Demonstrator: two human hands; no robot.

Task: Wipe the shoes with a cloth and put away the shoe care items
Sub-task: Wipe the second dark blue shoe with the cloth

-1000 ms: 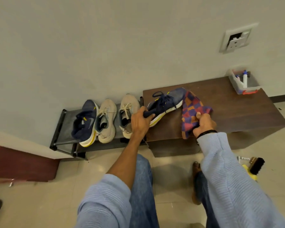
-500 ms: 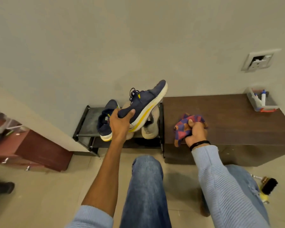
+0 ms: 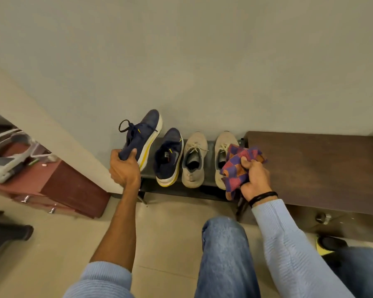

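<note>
My left hand [image 3: 123,167] grips the heel of a navy sneaker [image 3: 143,136] with a white and yellow sole, tilted toe-up over the left end of the low black shoe rack [image 3: 202,191]. Its matching navy sneaker [image 3: 169,157] stands on the rack just to the right. Two beige sneakers, one [image 3: 193,159] beside the other [image 3: 222,154], sit further right on the rack. My right hand [image 3: 254,177] clutches a bunched red, purple and orange checked cloth [image 3: 238,166] in front of the right beige shoe, hiding part of it.
A dark wooden bench [image 3: 317,164] adjoins the rack on the right. A reddish-brown drawer unit [image 3: 58,190] stands left behind a wall corner. My knees in jeans [image 3: 224,254] are below. A yellow-handled brush [image 3: 327,244] lies on the floor, lower right.
My left hand carried the navy sneaker off the bench and leftward to the rack's left end. My right hand lifted the cloth from the bench. The view swung left.
</note>
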